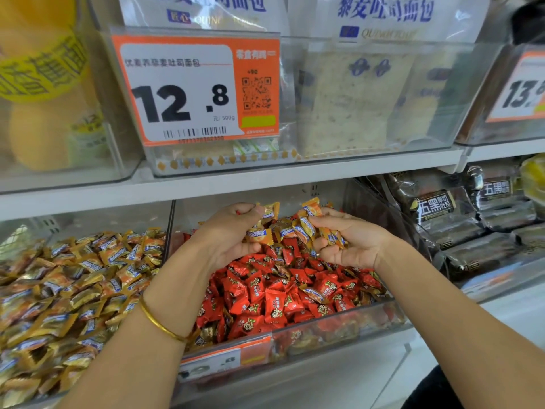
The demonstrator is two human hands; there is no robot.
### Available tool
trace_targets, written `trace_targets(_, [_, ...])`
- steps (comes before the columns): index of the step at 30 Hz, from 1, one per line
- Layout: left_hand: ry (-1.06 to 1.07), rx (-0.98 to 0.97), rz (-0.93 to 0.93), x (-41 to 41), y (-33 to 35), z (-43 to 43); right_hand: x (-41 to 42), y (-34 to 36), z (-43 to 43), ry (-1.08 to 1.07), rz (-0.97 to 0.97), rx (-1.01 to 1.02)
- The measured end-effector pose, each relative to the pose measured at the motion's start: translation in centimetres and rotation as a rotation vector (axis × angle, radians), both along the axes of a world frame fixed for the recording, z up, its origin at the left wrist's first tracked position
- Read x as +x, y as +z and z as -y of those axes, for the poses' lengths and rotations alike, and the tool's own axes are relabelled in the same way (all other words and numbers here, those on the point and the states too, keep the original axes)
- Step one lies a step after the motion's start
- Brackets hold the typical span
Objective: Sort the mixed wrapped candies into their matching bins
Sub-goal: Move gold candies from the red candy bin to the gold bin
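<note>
**Both hands gripping gold-orange candies**

The left hand and right hand each curl around a clutch of gold-orange candies above the red-candy bin. The matching gold-candy bin adjoins directly to the left; the left hand is nearer. Wrappers: glossy, crinkled pillow packs with serrated ends. Strays lie among the red candies.

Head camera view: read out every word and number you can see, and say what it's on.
"12.8" and "元/500g": orange price tag.
"13.", cut off: right price tag.
"黎麦吐司面包": bread bag.
"五黑": dark packets.
Candy wrappers, barcode digits: too blurred.
</note>
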State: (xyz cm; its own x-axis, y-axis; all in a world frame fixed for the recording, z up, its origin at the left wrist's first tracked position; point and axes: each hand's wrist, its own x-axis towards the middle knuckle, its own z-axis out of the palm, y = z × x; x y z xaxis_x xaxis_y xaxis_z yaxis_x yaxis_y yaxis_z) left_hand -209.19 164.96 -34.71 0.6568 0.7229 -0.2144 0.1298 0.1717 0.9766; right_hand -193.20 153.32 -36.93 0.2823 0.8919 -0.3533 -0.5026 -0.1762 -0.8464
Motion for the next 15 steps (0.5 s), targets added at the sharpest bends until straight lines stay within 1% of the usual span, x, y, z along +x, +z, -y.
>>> trace_targets(4, [-0.010, 0.024, 0.036, -1.9, 1.0, 0.5, -1.5, 0.5, -0.1, -0.002, -0.043, 0.066])
trace_targets(7, [-0.046, 0.015, 0.038, -5.2, 1.5, 0.4, -3.9, 1.4, -0.3, 0.042, -0.061, 0.113])
trace_targets(10, [-0.051, -0.035, 0.107, -9.3, 1.9, 0.0, -7.2, 2.0, -1.2, 0.111, -0.045, 0.135])
trace_targets(13, [0.022, -0.051, 0.177, -11.9, 2.0, -0.3, -10.4, 2.5, -2.5, 0.129, -0.033, 0.142])
trace_targets(15, [0.106, -0.036, 0.185, -12.0, 2.0, -0.2, -11.9, 2.6, -3.3, 0.102, -0.032, 0.127])
